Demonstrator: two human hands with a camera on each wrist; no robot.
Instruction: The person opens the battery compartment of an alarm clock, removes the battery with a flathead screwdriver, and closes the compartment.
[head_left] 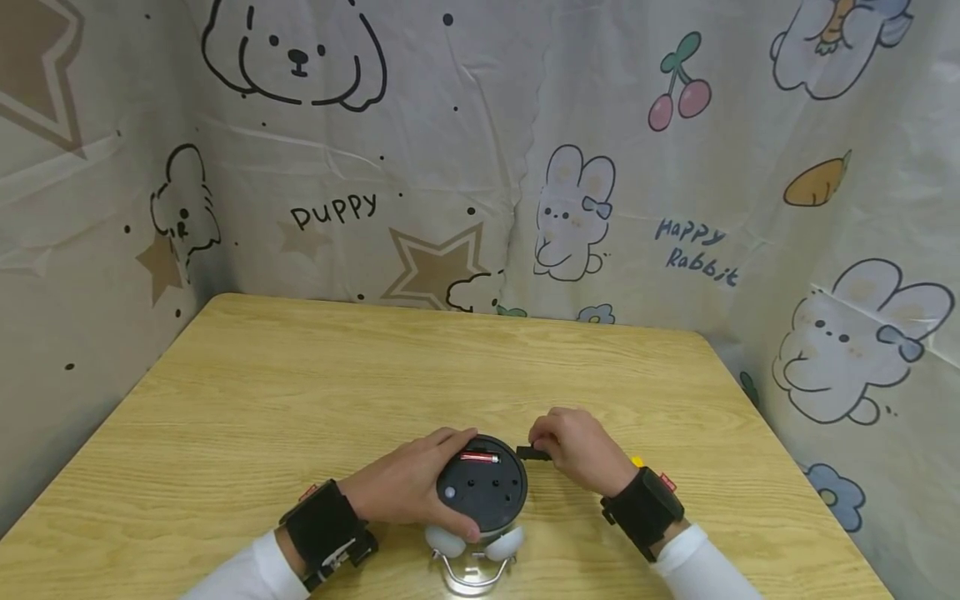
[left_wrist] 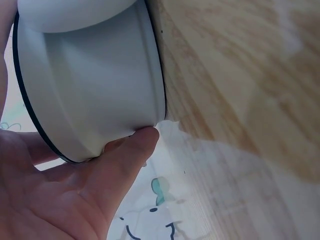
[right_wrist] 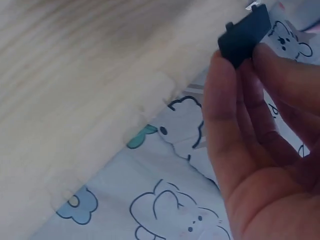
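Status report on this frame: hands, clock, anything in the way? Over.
Left hand: grip on clock. Right hand: pinching small black cover. Clock back up, red battery exposed. Nothing visible between cover and clock.

I have the round black-and-white twin-bell clock lying back-up on the wood-grain counter, its white domed bells on my near side. The red cylindrical battery sits in the clock's far slot. My left grip spans its left side; just right, my right grip holds the flat black cover. Behind hangs the pale printed cloth curtain.
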